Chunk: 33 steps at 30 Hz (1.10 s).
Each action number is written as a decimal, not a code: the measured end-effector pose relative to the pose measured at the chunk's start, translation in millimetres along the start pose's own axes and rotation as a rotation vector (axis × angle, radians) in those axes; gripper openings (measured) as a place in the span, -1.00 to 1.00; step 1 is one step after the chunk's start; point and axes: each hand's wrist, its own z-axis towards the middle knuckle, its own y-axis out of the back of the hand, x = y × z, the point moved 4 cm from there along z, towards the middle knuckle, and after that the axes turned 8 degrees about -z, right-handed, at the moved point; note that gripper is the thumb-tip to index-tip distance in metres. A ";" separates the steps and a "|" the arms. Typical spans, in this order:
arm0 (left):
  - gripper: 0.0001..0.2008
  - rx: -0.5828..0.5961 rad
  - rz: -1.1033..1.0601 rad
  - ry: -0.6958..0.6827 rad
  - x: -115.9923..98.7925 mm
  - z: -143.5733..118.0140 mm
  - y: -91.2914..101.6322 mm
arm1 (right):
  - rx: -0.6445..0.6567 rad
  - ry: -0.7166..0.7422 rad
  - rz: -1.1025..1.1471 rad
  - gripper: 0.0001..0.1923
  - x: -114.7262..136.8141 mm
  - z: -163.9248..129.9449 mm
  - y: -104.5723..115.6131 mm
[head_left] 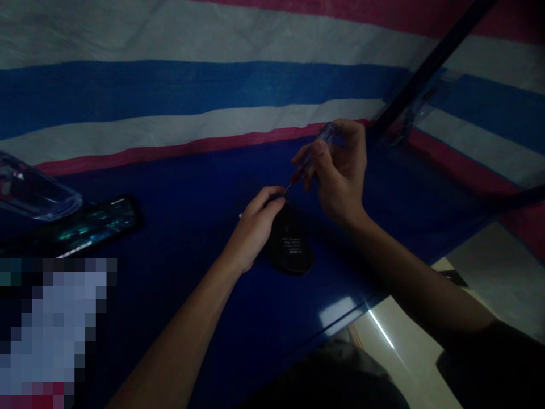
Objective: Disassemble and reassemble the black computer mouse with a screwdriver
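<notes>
Transparent plastic-handled screwdriver [297,174] points at a rounded black device [293,241].

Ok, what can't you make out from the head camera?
All in the head view:
Clear-handled, red-collared screwdriver: tip hidden by the left hand and shadow.
Black, rounded device: fine white print too small and dim.
Clear plastic container: one end cut off by the left edge.
Black rectangular phone: screen image blurred.
Lower left corner: covered by pixelation.

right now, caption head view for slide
Left hand holds black, rounded device; right hand angles transparent-handled screwdriver toward its far end.
</notes>
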 end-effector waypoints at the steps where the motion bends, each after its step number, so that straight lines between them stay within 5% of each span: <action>1: -0.81 0.013 0.023 -0.013 -1.0 -0.8 -1.0 | 0.009 0.008 -0.050 -0.68 1.0 -1.2 -1.0; 7: -0.84 0.028 0.006 0.022 -0.4 -1.5 -1.1 | 0.078 -0.069 -0.146 -0.66 5.4 1.6 -7.5; 12: -0.82 0.033 -0.157 0.057 1.6 0.3 0.0 | 0.629 -0.167 0.064 -0.68 4.7 17.2 -15.0; 14: -0.81 0.030 -0.230 0.083 1.6 0.6 -0.8 | 0.744 -0.194 0.118 -0.69 2.5 19.7 -12.6; 21: -0.86 -0.001 -0.238 0.061 0.5 1.0 0.7 | 0.394 -0.251 0.079 -0.67 -12.5 7.1 -11.1; 29: -0.87 -0.003 -0.259 0.142 1.8 -0.1 -0.1 | 0.712 -0.302 0.065 -0.82 -7.4 -3.4 -13.5; 33: -0.89 -0.018 -0.265 0.138 0.4 -0.3 2.2 | 0.612 -0.232 -0.072 -0.77 -7.9 -1.0 -7.8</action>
